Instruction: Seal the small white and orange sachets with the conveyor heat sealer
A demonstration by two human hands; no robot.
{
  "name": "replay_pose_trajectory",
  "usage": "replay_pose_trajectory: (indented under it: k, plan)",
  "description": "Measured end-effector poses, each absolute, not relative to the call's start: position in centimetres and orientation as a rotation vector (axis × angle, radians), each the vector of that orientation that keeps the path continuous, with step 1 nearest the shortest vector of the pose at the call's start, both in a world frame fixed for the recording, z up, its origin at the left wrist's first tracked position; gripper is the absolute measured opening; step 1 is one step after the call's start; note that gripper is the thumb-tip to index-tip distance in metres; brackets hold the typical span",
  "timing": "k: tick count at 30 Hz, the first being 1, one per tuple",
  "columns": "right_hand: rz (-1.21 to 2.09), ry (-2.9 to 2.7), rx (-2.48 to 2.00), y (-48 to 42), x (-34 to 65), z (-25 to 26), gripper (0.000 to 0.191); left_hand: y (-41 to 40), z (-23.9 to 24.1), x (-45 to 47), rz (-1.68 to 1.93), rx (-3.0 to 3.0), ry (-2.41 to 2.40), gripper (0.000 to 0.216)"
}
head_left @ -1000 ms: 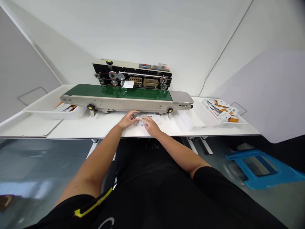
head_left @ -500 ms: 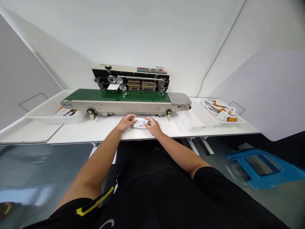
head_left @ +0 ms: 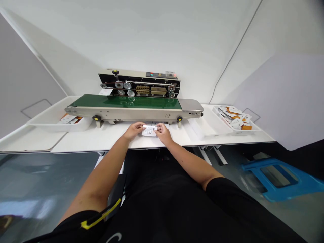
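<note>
My left hand (head_left: 133,130) and my right hand (head_left: 163,132) pinch the two ends of a small white pouch (head_left: 149,130) just above the white table (head_left: 106,136), in front of the band sealer (head_left: 136,98). More white pouches (head_left: 164,125) lie on the table under and behind my hands. On the sealer's green conveyor belt (head_left: 126,101), another white pouch (head_left: 105,91) sits at the left end of the sealing head.
A white tray (head_left: 54,119) at the belt's left end holds a few pouches (head_left: 71,118). Two white trays stand on the right; the near one (head_left: 207,126) looks bare, the far one (head_left: 236,119) holds several white and orange pouches. A blue stool (head_left: 278,177) is on the floor at the right.
My hands lifted one pouch off the pile and now hold it by its ends. The pouch in the sealer travelled left along the belt to the sealing head's left end.
</note>
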State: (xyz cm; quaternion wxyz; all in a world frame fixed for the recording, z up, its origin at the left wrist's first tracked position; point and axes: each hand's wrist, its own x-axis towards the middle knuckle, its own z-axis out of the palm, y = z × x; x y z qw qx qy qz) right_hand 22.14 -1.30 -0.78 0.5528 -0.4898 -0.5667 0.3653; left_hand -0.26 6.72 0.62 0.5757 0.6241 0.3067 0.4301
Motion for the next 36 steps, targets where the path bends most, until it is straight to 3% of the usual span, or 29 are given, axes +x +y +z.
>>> replay_pose_trajectory:
  k: [6, 11, 18, 23, 30, 33, 36]
  plan:
    - [0.952, -1.295, -1.064, -0.7, 22.0, -1.0, 0.055, 7.0, 0.4, -0.5, 1.034, 1.436, 0.712, 0.051]
    - [0.861, -1.389, -1.175, -0.4, 22.0, -1.0, 0.027, 7.0, 0.4, -0.6, 0.987, 1.462, 0.694, 0.050]
    - [0.792, -1.517, -1.196, -0.7, 21.6, 0.2, 0.019, 6.6, 0.6, -0.5, 0.949, 1.492, 0.675, 0.044]
    - [0.750, -1.365, -1.099, 0.2, 23.6, 4.8, 0.017, 6.3, 0.9, -0.5, 0.953, 1.503, 0.698, 0.042]
    - [0.376, -1.116, -1.231, 4.6, 33.4, 14.8, 0.025, 6.5, 0.8, -0.7, 0.978, 1.529, 0.746, 0.046]
    - [0.274, -0.978, -1.319, 6.7, 36.8, 16.8, 0.022, 6.6, 0.7, -0.7, 0.984, 1.531, 0.756, 0.045]
    - [0.391, -0.810, -1.387, 8.3, 37.8, 17.1, 0.023, 6.5, 0.8, -0.8, 0.989, 1.535, 0.763, 0.044]
